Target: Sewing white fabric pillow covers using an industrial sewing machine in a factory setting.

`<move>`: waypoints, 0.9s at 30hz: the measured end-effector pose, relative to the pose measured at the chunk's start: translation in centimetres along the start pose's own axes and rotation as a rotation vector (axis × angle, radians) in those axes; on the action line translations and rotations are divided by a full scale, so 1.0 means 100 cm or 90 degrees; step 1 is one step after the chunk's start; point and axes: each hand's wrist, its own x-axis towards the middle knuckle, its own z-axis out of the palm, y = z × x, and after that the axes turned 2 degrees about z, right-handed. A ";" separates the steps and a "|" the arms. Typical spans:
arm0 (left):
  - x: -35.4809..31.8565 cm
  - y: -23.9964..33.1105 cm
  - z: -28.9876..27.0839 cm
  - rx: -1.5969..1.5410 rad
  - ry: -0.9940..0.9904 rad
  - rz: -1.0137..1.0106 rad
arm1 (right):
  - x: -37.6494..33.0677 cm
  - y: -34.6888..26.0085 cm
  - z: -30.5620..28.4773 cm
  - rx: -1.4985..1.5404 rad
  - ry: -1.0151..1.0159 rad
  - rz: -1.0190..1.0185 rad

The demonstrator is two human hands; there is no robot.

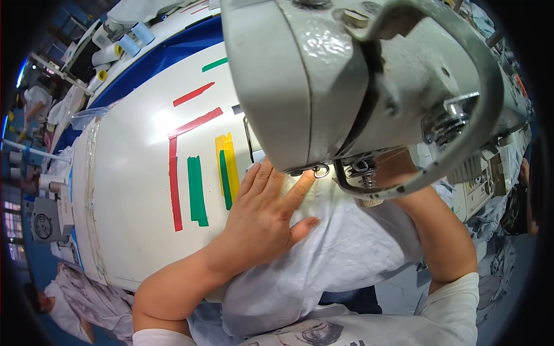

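Just left of the frame's centre, my left hand (262,205) lies palm down at the edge of a white cloth (346,248), its fingers extended and spread, gripping nothing. The thumb points right over the cloth, and my index fingertip reaches to the lower edge of the sewing machine's head (340,104), beside a small metal loop (321,170). My right hand (397,164) comes up from the right and goes mostly behind the machine, so I cannot tell whether its fingers are open or closed.

The cloth runs from under the machine's head, right of centre, down between my forearms in loose folds toward the lower middle, over the near edge of the white table (133,184). A curved grey metal bar (490,86) arches across the upper right in front of the machine.

Left of my fingers, strips of tape are stuck to the tabletop: a long red strip (175,190), a wide green strip (198,190) and a yellow strip (232,167) with a narrow green one lying over it. At the upper left, light blue thread cones (142,33) stand beyond a band of blue sheeting (167,55). At the lower left edge I see another person (63,300) in a white top, near a heap of greyish fabric (95,291).
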 end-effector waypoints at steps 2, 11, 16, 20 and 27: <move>-0.001 -0.002 -0.001 -0.006 -0.003 -0.004 | 0.001 -0.005 -0.005 -0.021 -0.019 -0.007; 0.001 -0.005 -0.001 -0.023 0.004 -0.009 | 0.007 -0.006 -0.013 0.045 -0.042 -0.029; 0.004 -0.007 -0.003 0.001 -0.007 -0.003 | 0.012 -0.007 -0.019 0.175 -0.097 0.076; 0.005 -0.008 -0.002 0.003 -0.045 -0.031 | 0.008 -0.008 -0.037 0.172 -0.108 0.072; 0.000 -0.012 0.002 0.054 0.015 0.001 | 0.001 -0.019 -0.058 0.150 -0.254 0.187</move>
